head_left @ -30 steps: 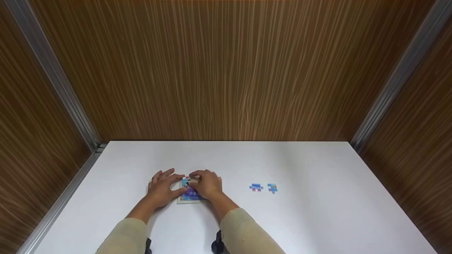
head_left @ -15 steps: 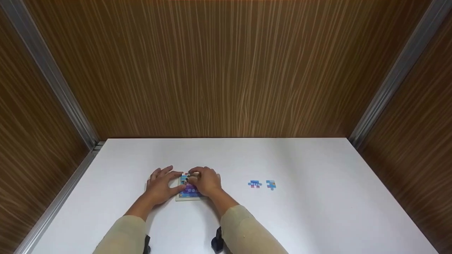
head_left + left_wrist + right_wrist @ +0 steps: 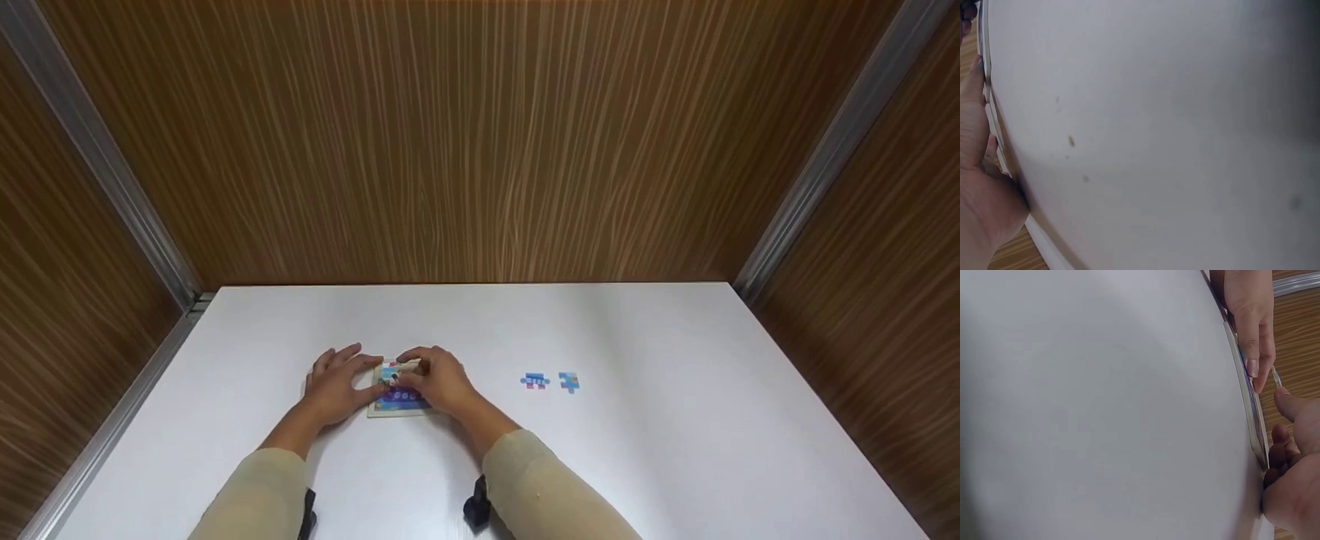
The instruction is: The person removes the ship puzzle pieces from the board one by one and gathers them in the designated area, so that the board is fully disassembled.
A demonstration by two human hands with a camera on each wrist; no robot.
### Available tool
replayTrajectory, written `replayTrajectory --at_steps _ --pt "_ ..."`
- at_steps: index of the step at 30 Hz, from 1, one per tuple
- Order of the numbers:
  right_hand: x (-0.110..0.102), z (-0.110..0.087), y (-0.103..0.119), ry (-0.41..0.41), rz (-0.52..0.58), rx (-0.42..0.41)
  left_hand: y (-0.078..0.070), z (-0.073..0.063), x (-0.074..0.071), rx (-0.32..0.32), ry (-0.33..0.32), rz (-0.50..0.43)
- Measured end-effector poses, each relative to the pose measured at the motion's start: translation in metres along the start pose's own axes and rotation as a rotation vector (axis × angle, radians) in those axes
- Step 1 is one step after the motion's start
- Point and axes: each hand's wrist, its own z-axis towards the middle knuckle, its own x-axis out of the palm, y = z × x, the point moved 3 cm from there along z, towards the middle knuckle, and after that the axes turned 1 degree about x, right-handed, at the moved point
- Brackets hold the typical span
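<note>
A small jigsaw puzzle board with a pale frame and a blue and purple picture lies flat on the white table, left of the middle. My left hand rests at its left side, fingers spread, with thumb and index finger reaching onto the board. Over the board's right part, my right hand pinches a puzzle piece, seen thin and edge-on, raised off the board in the right wrist view. This hand covers much of the board's right side. The left wrist view shows mainly table, with part of the left hand at the edge.
Two loose puzzle pieces lie to the right of the board: a blue and pink piece and a blue piece with an orange spot. Wood-grain panels wall in the white table at the back and sides.
The head view has tilted slightly, so everything sits a little higher in it. My right forearm has shifted slightly to the right. My left hand stays at the board.
</note>
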Motion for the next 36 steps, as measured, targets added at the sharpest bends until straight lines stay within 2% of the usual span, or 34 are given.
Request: replayTrajectory --at_steps 6,11,20,27,36 --pt "-0.009 -0.009 0.001 0.005 0.033 0.001 0.000 -0.001 -0.001 -0.003 -0.007 0.012" --pt "-0.027 -0.016 0.001 0.006 -0.017 -0.033 0.003 -0.002 0.000 -0.010 0.009 -0.013" --pt "-0.073 -0.027 -0.027 -0.029 -0.167 -0.051 -0.002 0.003 0.003 0.005 0.014 -0.016" --pt "-0.105 -0.038 -0.045 -0.048 -0.290 0.016 -0.006 0.004 0.005 -0.011 0.029 -0.030" --pt "-0.122 -0.050 -0.044 -0.052 -0.489 0.057 -0.002 0.004 0.004 -0.026 0.030 -0.037"
